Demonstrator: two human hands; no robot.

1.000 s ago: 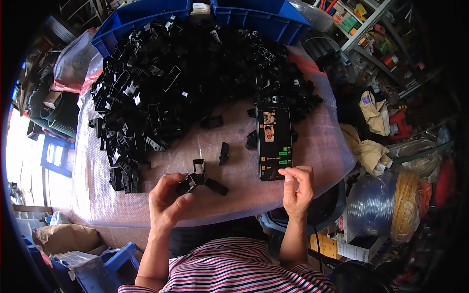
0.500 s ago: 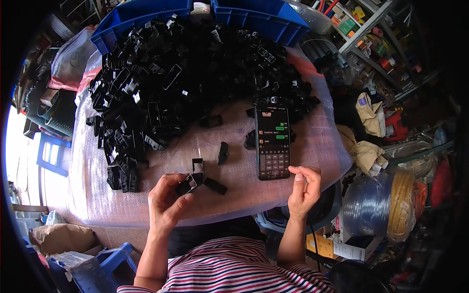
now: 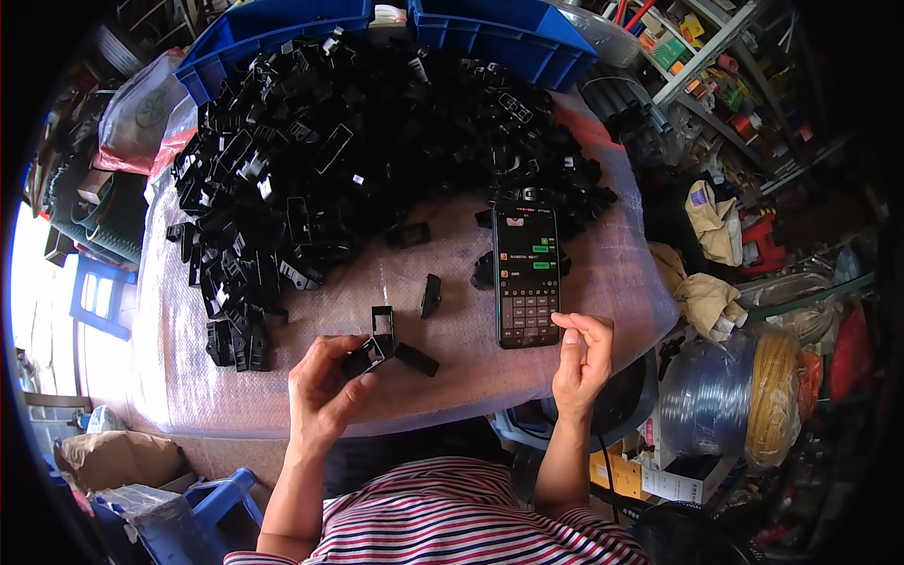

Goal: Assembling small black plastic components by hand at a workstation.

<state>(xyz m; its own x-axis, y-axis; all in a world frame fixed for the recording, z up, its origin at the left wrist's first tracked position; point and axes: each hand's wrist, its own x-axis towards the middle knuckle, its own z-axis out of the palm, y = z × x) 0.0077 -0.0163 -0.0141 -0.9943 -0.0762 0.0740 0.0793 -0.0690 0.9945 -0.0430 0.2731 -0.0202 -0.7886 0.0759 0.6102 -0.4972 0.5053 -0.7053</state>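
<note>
My left hand (image 3: 322, 386) grips a small black plastic housing (image 3: 362, 358) between thumb and fingers, low over the near side of the table. Right by it, a second black part (image 3: 382, 322) stands with its hollow side showing, and a narrow black piece (image 3: 416, 359) lies to the right. Another loose black piece (image 3: 430, 296) sits a little farther off. A phone (image 3: 527, 282) with a lit chat screen and keypad rests face up against the pile. My right hand (image 3: 582, 363) is at its lower right edge, empty, index finger stretched to the keypad; contact is unclear.
A big heap of black plastic parts (image 3: 377, 141) covers the far part of the plastic-wrapped table (image 3: 235, 400). Two blue bins (image 3: 499, 38) stand behind it. At the right are wrapped tubing coils (image 3: 711, 395) and a crowded shelf (image 3: 716, 56). A blue stool (image 3: 226, 499) is at lower left.
My right hand has shifted slightly left, bringing the index fingertip to the phone's keypad edge. My left hand stays nearly still with the black housing.
</note>
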